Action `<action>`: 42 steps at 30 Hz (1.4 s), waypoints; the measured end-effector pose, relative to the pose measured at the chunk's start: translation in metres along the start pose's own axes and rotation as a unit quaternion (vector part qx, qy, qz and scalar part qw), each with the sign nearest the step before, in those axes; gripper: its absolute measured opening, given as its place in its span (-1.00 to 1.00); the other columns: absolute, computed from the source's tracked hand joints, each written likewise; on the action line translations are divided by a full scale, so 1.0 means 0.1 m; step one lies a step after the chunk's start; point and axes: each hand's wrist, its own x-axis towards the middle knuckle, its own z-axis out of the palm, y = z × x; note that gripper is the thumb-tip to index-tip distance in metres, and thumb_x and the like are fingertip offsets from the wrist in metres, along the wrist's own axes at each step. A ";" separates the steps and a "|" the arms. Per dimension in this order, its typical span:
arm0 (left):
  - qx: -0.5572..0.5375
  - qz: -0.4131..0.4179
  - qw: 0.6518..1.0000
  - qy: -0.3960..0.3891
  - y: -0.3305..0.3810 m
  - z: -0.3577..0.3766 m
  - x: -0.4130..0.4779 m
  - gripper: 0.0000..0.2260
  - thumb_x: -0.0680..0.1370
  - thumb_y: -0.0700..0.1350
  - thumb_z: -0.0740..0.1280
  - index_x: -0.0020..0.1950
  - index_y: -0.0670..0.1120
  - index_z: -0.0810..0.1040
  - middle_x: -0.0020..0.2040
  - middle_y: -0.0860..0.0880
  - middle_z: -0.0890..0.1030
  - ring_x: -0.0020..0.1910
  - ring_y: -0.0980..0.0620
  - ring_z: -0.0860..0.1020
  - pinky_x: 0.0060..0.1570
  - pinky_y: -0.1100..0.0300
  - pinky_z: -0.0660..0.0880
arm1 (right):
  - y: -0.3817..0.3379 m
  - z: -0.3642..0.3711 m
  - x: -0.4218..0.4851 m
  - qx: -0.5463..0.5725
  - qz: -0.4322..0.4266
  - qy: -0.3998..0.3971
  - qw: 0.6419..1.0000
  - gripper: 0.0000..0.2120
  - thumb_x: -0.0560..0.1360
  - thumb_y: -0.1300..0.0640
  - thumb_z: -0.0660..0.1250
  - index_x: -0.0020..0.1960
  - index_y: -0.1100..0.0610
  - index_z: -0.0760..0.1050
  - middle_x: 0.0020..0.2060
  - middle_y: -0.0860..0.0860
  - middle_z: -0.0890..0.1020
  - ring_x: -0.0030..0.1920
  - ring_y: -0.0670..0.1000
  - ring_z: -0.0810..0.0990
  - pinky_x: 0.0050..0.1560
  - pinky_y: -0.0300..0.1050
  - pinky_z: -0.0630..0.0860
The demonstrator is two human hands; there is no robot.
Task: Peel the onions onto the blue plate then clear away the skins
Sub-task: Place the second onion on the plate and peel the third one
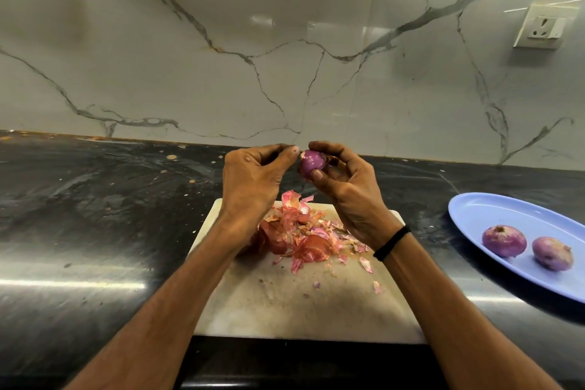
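Observation:
My right hand [345, 190] holds a small purple onion [311, 163] between thumb and fingers, raised above the white cutting board [304, 304]. My left hand [253, 177] is beside it, its thumb and fingertips pinched together at the onion's top edge, where a bit of skin may be caught. A heap of pink and reddish onion skins [300, 234] lies on the far half of the board. Two peeled onions [504, 241] [552, 253] sit on the blue plate [506, 212] at the right.
The board rests on a dark, glossy counter [95, 215] with small crumbs on it. A marble-patterned wall rises behind, with a white socket [543, 27] at the upper right. The plate's right part runs out of view.

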 end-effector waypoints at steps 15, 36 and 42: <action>0.051 0.028 0.998 -0.003 -0.08 0.08 -0.03 -0.86 0.57 -0.09 0.39 0.11 -0.06 0.65 -0.10 0.14 0.65 -0.08 0.24 0.64 -0.06 0.38 0.57 | 0.01 0.02 -0.01 -0.039 -0.022 -0.009 0.999 -0.60 0.46 0.47 0.39 0.23 0.17 0.52 0.20 0.09 0.60 0.24 0.08 0.60 0.26 -0.02 0.55; 0.159 -0.014 0.987 -0.027 -0.09 -0.03 0.01 -0.79 0.56 -0.12 0.42 0.20 -0.01 0.62 -0.06 0.21 0.57 -0.09 0.33 0.56 0.06 0.41 0.50 | -0.13 0.00 0.02 0.262 0.105 0.039 0.959 -0.62 0.54 0.31 0.25 0.35 0.30 0.44 0.27 0.31 0.50 0.22 0.34 0.58 0.19 0.16 0.59; 0.125 0.139 0.982 -0.035 -0.03 0.03 -0.03 -0.80 0.60 -0.05 0.37 0.20 -0.03 0.61 0.09 0.09 0.61 0.06 0.23 0.57 0.03 0.48 0.48 | -0.15 0.02 0.00 0.245 0.108 0.051 0.962 -0.58 0.49 0.19 0.29 0.32 0.30 0.47 0.25 0.28 0.53 0.13 0.21 0.64 0.08 0.06 0.64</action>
